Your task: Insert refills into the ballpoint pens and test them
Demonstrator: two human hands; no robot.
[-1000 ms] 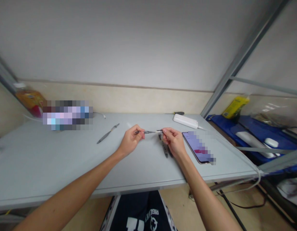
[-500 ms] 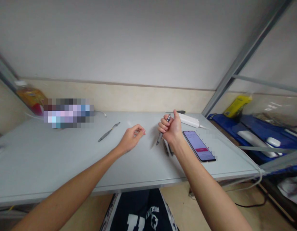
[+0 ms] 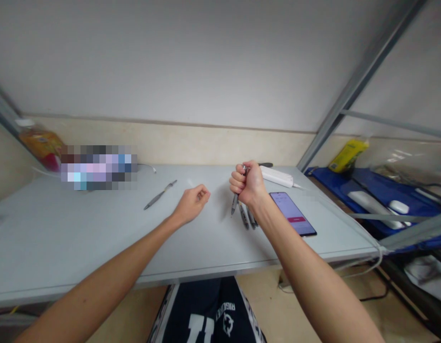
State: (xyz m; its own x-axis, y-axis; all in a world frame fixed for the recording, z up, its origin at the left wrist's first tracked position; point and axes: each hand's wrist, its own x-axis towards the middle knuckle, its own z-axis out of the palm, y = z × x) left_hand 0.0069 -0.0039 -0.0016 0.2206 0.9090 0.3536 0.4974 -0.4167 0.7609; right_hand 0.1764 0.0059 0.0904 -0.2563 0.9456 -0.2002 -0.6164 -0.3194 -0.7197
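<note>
My right hand (image 3: 247, 183) is wrapped in a fist around a grey pen (image 3: 235, 204), held point down over the desk. The thumb is bent over the pen's top end. Beneath that hand, further pens (image 3: 244, 218) lie side by side on the desk, partly hidden by the wrist. My left hand (image 3: 191, 204) rests near the desk surface, fingers curled in with thumb against them, and nothing shows in it. To its left lies another grey pen (image 3: 159, 195), slanted on the desk.
Right of my right wrist lies a phone (image 3: 294, 214) with its screen lit. Behind it is a white power strip (image 3: 276, 176) with a cable. A bottle (image 3: 42, 143) and a blurred-out item stand at the back left. A metal post (image 3: 327, 128) rises at the right.
My right thumb, raised before, has bent down onto the pen's top end, and a thin point now shows at the lower end. My left fingers have curled in tighter.
</note>
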